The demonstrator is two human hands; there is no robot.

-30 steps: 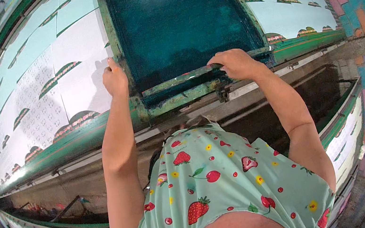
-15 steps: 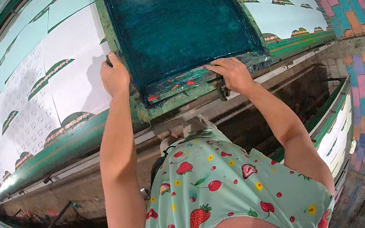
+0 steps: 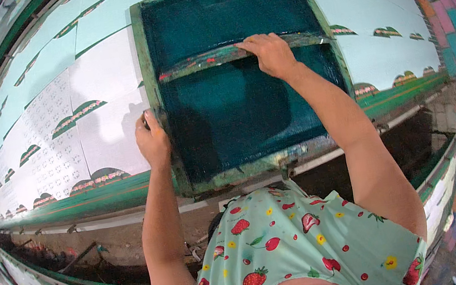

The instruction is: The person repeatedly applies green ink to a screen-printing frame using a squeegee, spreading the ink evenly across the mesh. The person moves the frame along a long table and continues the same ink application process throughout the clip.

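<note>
Both hands were closed: the left hand (image 3: 152, 139) on the screen frame (image 3: 149, 83), the right hand (image 3: 269, 55) apparently around the squeegee (image 3: 197, 62).

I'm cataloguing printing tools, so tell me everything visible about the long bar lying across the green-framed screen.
The squeegee is a long, narrow bar spanning the screen frame from its left rail to its right rail, roughly level, in the upper half of the dark teal mesh. It looks like wood or rubber coated in green ink, with red and yellow smears. The right hand presses on it right of its middle. The left hand is apart from it, on the frame's left rail.
</note>
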